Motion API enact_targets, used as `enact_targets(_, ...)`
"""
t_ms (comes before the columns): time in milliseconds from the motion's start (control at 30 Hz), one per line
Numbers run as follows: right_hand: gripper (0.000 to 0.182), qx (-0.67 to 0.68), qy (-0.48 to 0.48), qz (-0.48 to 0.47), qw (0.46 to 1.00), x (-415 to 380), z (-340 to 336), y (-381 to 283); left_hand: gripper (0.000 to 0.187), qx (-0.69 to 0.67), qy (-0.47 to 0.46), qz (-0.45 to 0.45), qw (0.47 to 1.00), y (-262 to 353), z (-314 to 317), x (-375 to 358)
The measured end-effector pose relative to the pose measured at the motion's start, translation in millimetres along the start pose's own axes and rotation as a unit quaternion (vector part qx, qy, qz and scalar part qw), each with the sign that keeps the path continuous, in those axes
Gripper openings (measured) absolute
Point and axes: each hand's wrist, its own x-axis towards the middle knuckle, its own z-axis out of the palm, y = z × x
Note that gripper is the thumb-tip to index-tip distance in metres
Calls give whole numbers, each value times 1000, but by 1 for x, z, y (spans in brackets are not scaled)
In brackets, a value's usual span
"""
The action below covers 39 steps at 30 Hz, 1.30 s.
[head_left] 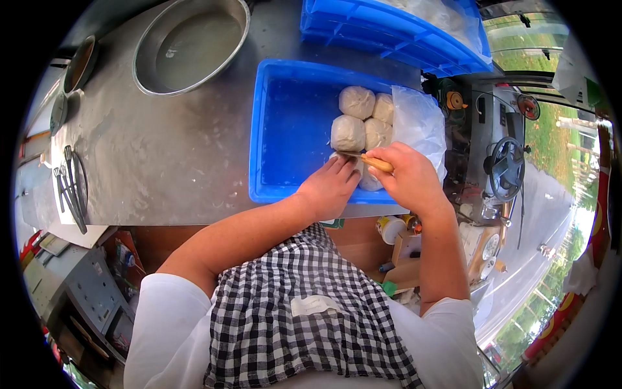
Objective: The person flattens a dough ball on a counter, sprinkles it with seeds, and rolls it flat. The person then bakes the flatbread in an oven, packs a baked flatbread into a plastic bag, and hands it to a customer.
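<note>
My right hand (409, 176) is closed round the wooden handle of a scraper (378, 163). Its thin metal blade points left, edge-on, between dough balls. My left hand (329, 188) reaches over the near side of the blue tray (257, 129), fingers curved over a dough ball beside the blade and mostly covering it. Behind my hands, several pale round dough balls sit pressed together, among them a front-left ball (348, 133) and a back-left ball (356, 102). A translucent plastic sheet (418, 123) covers the tray's right end. Another ball (370, 181) shows partly between my hands.
A wide metal basin (144, 55) stands at the back of the steel table (188, 149). More blue crates (395, 39) are at the back right. Black-handled utensils (73, 188) lie at the left edge. A steering wheel (505, 170) is off to the right.
</note>
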Motion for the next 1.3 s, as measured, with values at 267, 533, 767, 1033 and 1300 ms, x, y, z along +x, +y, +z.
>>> enact_targets(267,22,-14,10,-11,1000,3,8,3,45,9,-3,3,1000,0,0,0)
enact_targets(533,25,8,-71,9,997,26,6,22,44,15,7,5,1000,0,3,-1)
enact_targets(767,29,21,-157,52,986,48,-12,20,53,14,-6,9,1000,-2,2,0)
enact_targets(1033,29,156,55,133,977,-3,-21,14,56,56,-19,23,998,1,-7,1)
enact_targets(1300,30,225,201,305,903,-66,8,39,61,87,-133,64,985,2,-10,12)
